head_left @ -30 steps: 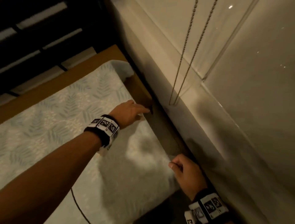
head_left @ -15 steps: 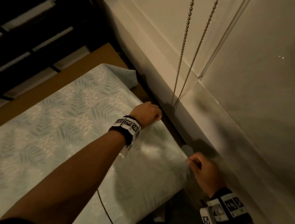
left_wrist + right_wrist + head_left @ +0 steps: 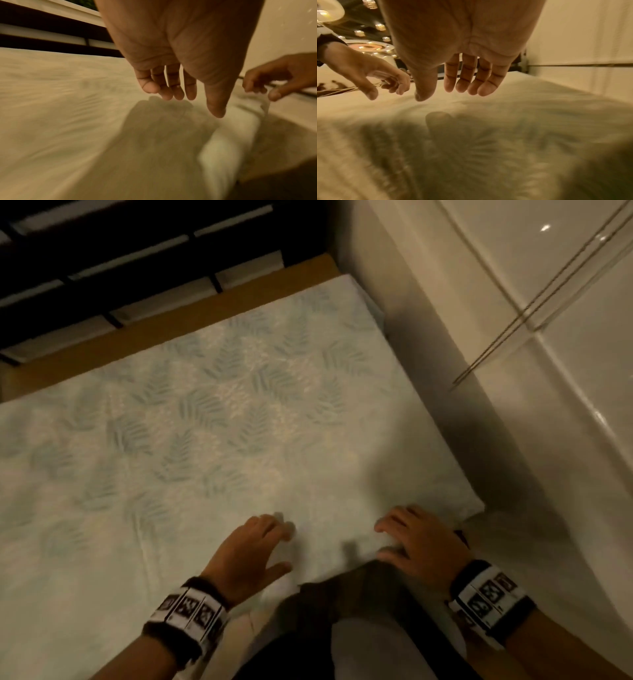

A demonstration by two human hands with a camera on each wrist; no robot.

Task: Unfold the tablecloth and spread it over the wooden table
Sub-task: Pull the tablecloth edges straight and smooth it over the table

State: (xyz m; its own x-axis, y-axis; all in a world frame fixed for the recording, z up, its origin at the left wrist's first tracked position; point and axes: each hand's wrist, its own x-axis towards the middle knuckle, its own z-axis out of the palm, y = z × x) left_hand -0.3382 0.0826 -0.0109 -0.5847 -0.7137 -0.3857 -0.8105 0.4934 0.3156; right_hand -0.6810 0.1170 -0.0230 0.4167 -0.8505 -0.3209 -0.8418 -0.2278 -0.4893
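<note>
The pale tablecloth [image 3: 222,412] with a fern-leaf print lies spread flat over the wooden table [image 3: 102,344]. Only a strip of bare wood shows along the far edge. My left hand [image 3: 274,542] hovers at the near edge with its fingers relaxed and holds nothing. My right hand [image 3: 390,539] is a little to its right, near the cloth's near right corner, also open. In the left wrist view, my left hand [image 3: 195,102] hangs just above the cloth [image 3: 68,108]. Seen from the right wrist, my right hand [image 3: 447,94] has straight fingers over the cloth [image 3: 522,121].
A pale wall and sill [image 3: 513,440] run close along the table's right side, with a bead chain cord [image 3: 513,320] hanging there. Dark slatted furniture [image 3: 102,268] stands behind the table. My legs [image 3: 342,628] are against the near edge.
Both hands have left the cloth's right edge by the wall and come back to the near edge, no longer gripping it. The cloth now covers the wood on the right side.
</note>
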